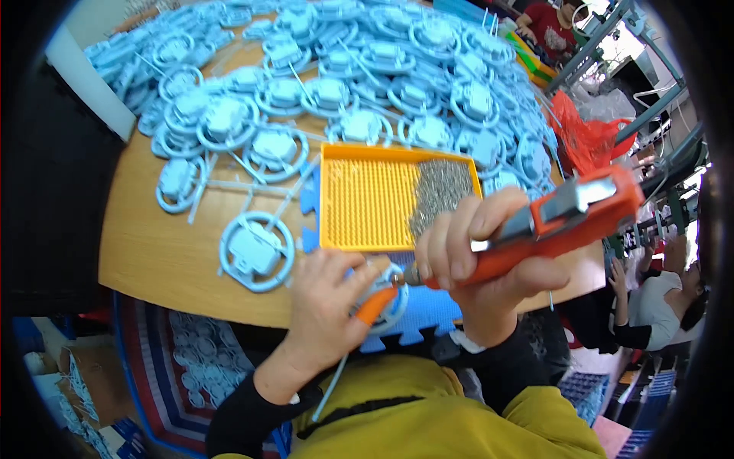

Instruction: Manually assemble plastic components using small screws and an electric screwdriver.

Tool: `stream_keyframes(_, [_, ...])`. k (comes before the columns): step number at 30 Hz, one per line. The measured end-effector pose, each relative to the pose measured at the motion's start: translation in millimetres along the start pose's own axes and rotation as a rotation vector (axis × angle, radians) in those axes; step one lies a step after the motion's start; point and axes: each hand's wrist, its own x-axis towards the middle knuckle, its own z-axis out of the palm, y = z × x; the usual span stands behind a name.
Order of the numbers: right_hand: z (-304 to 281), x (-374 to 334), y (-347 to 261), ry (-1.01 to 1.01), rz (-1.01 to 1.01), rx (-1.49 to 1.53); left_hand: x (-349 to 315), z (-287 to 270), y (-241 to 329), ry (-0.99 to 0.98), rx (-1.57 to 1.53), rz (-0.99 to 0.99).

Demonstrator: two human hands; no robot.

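My right hand [482, 260] is wrapped round an orange-red power screwdriver [566, 222] with a grey metal section, held nearly level. Its tip points left and meets a light blue ring-shaped plastic part [391, 310]. My left hand [329, 302] presses and steadies that part on a blue foam mat [432, 306], covering much of it. An orange tapered piece [375, 304] lies along my left thumb; whether it is a finger cover I cannot tell. A thin blue strip [330, 389] hangs below the left hand. Just beyond stands a yellow tray [367, 246] holding many small metal screws [443, 187].
Blue ring-shaped parts [413, 57] heap across the far side of the wooden table [183, 256]; one [256, 251] lies left of the tray. A red plastic bag [585, 134] is at right. Co-workers [661, 306] sit at right. A striped bag [149, 352] of parts stands lower left.
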Motion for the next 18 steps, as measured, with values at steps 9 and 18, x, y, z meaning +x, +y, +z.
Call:
stream_keyframes(9, [3,-16,-9,-0.07,0.038,0.257,-14,-11,8,0.022,-0.234,0.047])
stream_keyframes(18, [10,-9,-25,-0.092,-0.045,0.162,-18,-18,13,-0.048,-0.44,-0.078])
